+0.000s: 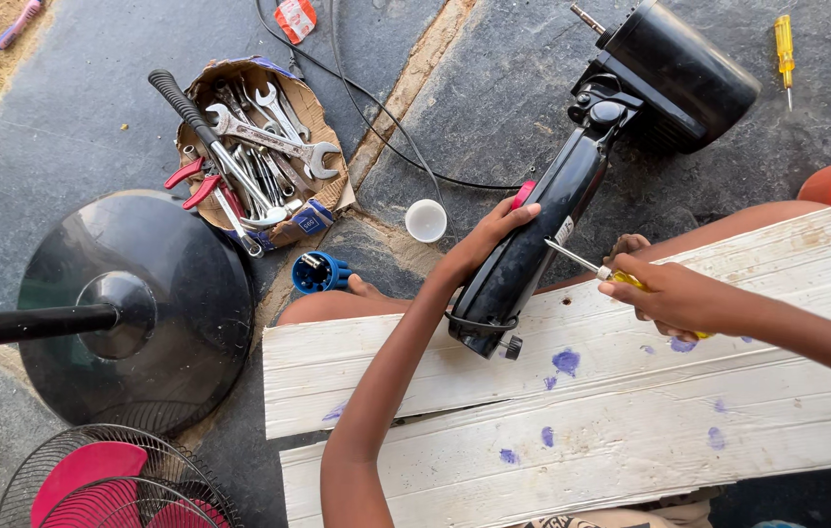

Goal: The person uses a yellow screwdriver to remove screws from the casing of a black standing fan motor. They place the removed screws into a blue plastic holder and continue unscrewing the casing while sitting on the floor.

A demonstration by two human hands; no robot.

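At the centre of the frame the left hand [482,242] is wrapped over the side of a black fan motor housing [572,186], which lies slanted from the upper right down to the middle, its lower end resting on the top edge of two white planks [572,411] that fill the lower right. The right hand [677,298] is closed around the yellow handle of a screwdriver [586,266], whose metal shaft points left with its tip against the housing's side. The two hands sit apart, one on each side of the housing. A second yellow screwdriver [784,49] lies alone at the upper right edge, with bare stone between it and the motor. At the upper left a torn cardboard box [322,210] holds a heap of spanners [269,137] and red-handled pliers; their number cannot be counted. Just right of it stands one small white cap [426,220], and below it one blue plastic part [317,272]. One round black fan base [141,313] with its pole takes the left side, and one wire grille [112,479] over red blades is cut off by the lower left edge. A black cable [386,117] loops across the open stone floor between box and motor.
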